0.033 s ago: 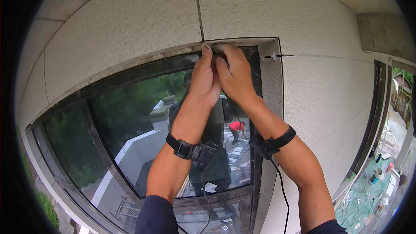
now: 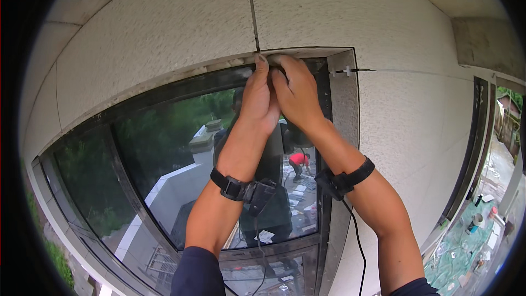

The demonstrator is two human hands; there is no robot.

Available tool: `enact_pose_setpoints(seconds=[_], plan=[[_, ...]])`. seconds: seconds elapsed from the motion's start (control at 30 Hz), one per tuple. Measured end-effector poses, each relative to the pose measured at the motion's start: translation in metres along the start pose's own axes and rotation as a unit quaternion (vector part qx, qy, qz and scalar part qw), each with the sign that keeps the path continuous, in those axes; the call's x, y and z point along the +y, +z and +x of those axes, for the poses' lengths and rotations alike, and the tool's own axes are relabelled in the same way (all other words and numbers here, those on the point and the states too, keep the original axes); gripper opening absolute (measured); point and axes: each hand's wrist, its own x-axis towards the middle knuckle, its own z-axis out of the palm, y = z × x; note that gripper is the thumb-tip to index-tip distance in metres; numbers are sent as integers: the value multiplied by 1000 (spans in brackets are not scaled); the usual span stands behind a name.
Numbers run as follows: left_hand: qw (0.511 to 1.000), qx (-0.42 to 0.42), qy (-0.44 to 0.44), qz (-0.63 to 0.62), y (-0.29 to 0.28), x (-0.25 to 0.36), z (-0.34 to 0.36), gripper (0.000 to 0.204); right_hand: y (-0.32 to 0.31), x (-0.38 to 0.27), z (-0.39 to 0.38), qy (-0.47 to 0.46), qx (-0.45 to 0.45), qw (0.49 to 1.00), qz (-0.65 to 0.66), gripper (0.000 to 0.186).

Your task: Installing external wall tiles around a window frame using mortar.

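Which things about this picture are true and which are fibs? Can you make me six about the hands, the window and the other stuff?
1. The left hand and right hand are up by the top of the window. True.
2. The hands are far apart. False: they are close together.
3. Someone in a red top shows in the glass. True.
4. The person wears yellow straps. False: the straps are black.
5. A small white piece is to the right of the hands. True.
6. Both sleeves are bright white. False: the sleeves are dark.
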Motion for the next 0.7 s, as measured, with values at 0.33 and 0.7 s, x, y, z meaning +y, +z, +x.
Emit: enact_pose_setpoints(seconds=[0.33,0.7], plan=[[998,65,13,-4,-5,-6,10,38,6,0,7,39,-4,999,-9,13],[997,67,7,-48,-5,-4,9,37,9,3,6,21,10,1000,-7,13]])
